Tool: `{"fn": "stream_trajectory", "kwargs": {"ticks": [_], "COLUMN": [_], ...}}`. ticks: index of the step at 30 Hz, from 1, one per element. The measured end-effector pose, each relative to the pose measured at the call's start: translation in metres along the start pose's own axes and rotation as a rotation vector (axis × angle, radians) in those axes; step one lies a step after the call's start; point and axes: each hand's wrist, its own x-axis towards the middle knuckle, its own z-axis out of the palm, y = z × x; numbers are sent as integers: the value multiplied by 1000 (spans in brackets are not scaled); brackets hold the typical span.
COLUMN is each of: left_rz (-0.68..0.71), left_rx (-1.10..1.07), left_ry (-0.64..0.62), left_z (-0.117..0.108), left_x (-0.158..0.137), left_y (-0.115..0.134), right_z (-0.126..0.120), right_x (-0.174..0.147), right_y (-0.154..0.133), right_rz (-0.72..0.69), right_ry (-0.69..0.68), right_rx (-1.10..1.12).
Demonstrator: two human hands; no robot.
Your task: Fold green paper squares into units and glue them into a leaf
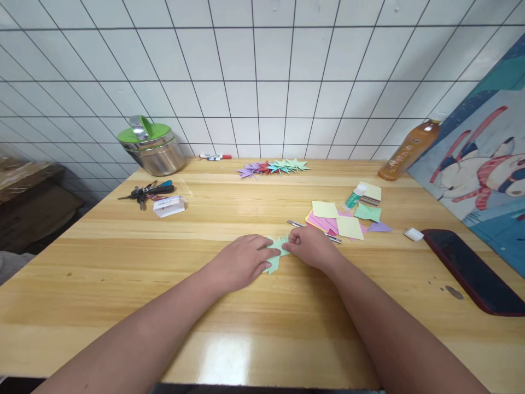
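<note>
Your two hands meet over a small folded piece of pale green paper (275, 253) that lies flat on the wooden desk (123, 284), about midway between its left and right edges and somewhat nearer the front edge than the wall. Your left hand (241, 261) lies over the paper's left part with the fingers pressed down on it, and your right hand (310, 246) is curled, pinching the paper's right tip between thumb and fingers. Just behind your right hand lies a loose pile of pink and yellow square paper sheets (334, 221), with a slim silver pen (314, 230) at its near side. Farther toward the right edge stand a green glue stick (354, 197) and a small stack of coloured note paper (370, 192). Along the back edge, by the tiled wall, sits a row of folded paper stars in purple, red and green (273, 166). Toward the back left corner stands a steel pot with a green lid (152, 144), with a bunch of keys (146, 191) in front of it.
</note>
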Motion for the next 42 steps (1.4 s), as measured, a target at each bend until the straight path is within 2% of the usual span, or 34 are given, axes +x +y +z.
{"fn": "stream_trajectory", "kwargs": {"ticks": [15, 21, 27, 42], "left_rz": [-11, -12, -30, 10], "left_rx": [83, 91, 85, 44], "left_ry": [-17, -19, 32, 21], "left_z": [2, 0, -2, -2], "left_x": [1, 1, 1, 3], "left_y": [2, 5, 7, 6], "right_z": [-2, 0, 5, 1], "right_x": [0, -1, 0, 15], "right_y": [0, -5, -8, -11], "right_rz": [-21, 23, 36, 107], "right_ry": [-21, 66, 86, -7], "right_rx": [3, 21, -65, -195]}}
